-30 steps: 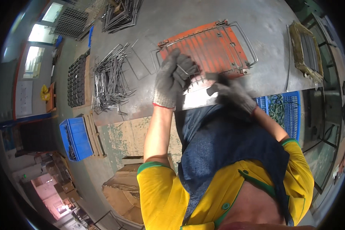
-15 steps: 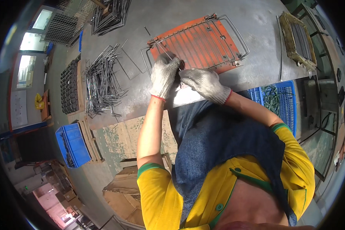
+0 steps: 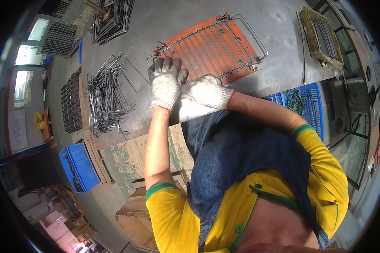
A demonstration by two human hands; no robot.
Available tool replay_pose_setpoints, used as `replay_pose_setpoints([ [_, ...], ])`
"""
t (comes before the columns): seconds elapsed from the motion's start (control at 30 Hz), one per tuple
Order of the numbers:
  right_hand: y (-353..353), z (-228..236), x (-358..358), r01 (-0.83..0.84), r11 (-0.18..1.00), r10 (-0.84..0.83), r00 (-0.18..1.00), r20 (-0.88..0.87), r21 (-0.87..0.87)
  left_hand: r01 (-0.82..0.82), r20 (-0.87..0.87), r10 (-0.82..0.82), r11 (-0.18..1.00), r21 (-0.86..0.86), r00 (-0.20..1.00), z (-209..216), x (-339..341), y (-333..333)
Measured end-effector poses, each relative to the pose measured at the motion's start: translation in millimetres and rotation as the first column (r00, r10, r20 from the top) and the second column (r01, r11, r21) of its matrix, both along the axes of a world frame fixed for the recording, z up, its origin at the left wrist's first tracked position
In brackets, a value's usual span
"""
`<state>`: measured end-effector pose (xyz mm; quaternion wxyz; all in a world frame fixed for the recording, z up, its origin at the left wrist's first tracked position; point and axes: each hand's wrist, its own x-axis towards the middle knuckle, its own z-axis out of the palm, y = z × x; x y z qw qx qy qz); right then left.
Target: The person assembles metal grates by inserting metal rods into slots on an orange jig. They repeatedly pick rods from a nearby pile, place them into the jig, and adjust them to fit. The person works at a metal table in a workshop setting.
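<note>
A red plate (image 3: 245, 47) with small pegs lies on the metal table, and several thin wire rods (image 3: 207, 47) are laid across it. A bent wire loop (image 3: 266, 51) sticks out past its right end; another shows at the left end, partly covered. My left hand (image 3: 165, 84), in a white glove with dark fingertips, rests flat over the plate's near left corner, fingers spread. Close beside it, my gloved right hand (image 3: 209, 90) lies at the plate's near edge, pointing left. Its fingertips are hidden, so any hold does not show.
Left on the table lie a heap of bent wire pieces (image 3: 107, 95) and a stack of wire frames (image 3: 114, 23). A wooden box of rods (image 3: 323, 36) stands far right. Below the table edge are a blue basket (image 3: 316, 111) and a blue bin (image 3: 81, 166).
The slanting wire rod at the plate's left end no longer stands out between my hands. My left hand has gone from closed fingers to spread ones, further left. The view has shifted slightly.
</note>
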<state>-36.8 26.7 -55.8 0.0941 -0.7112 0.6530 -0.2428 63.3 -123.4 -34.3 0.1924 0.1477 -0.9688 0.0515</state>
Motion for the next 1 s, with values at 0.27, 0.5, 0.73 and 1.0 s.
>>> replay_pose_setpoints([
  [0.27, 6.1, 19.4, 2.7, 0.087, 0.995, -0.091, 0.993, 0.078, 0.048, -0.027, 0.053, 0.028, 1.0, -0.009, 0.998, -1.6, 6.1, 1.4],
  [0.5, -18.6, -1.5, -1.8, 0.046, 0.986, -0.03, 0.994, -0.102, 0.162, 0.007, 0.017, -0.007, 0.999, -0.039, 1.0, -0.8, -3.6, 0.2],
  [0.73, -58.5, 4.9, -62.0, 0.098, 0.994, -0.104, 0.975, 0.198, 0.04, 0.002, 0.034, 0.0, 0.998, -0.068, 0.999, -6.5, 0.2, -3.1],
  [1.0, -110.8, 19.9, -67.6, 0.21, 0.971, -0.178, 0.954, -0.24, 0.116, 0.012, 0.011, -0.012, 1.0, 0.001, 1.0, 5.3, -5.6, 6.9],
])
